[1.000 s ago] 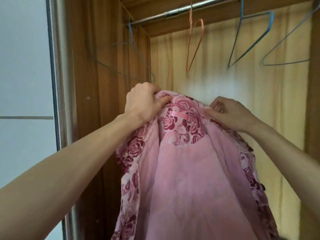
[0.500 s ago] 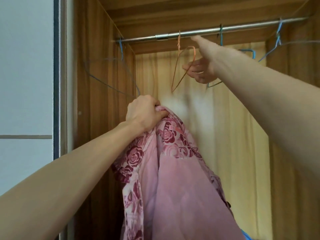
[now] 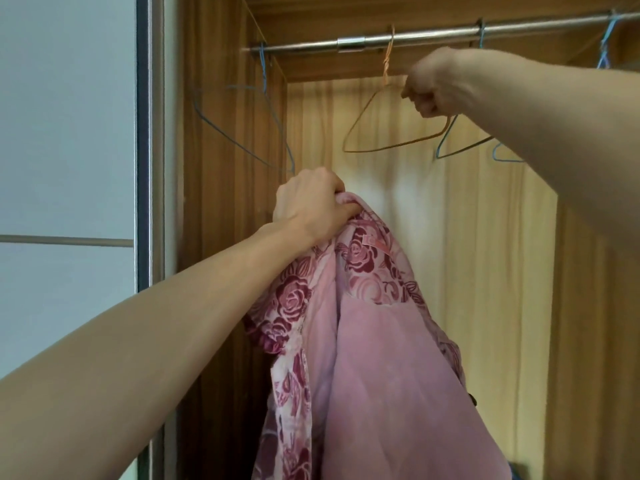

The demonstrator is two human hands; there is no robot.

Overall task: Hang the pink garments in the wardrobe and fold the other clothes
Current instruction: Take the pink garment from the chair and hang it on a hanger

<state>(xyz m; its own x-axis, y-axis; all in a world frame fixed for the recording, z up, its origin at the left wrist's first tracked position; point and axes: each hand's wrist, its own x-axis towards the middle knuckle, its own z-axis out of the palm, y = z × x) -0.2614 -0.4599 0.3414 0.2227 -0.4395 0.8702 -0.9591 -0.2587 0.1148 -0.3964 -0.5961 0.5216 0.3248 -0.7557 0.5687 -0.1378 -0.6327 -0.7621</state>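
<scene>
Pink garment: rose-printed, plain pink lining showing; hangs lengthwise downward from its collar, bunched in the left hand, fingers curled tight round the cloth.
Orange hanger: wire, hooked on the rail; right hand grips its right shoulder. The hanger lies above and to the right of the collar, apart from it; the right hand is the nearer.
Wardrobe: holds blue hangers, all bare; no clothes hung in the part visible.
Likely step: bringing hanger and collar together.
</scene>
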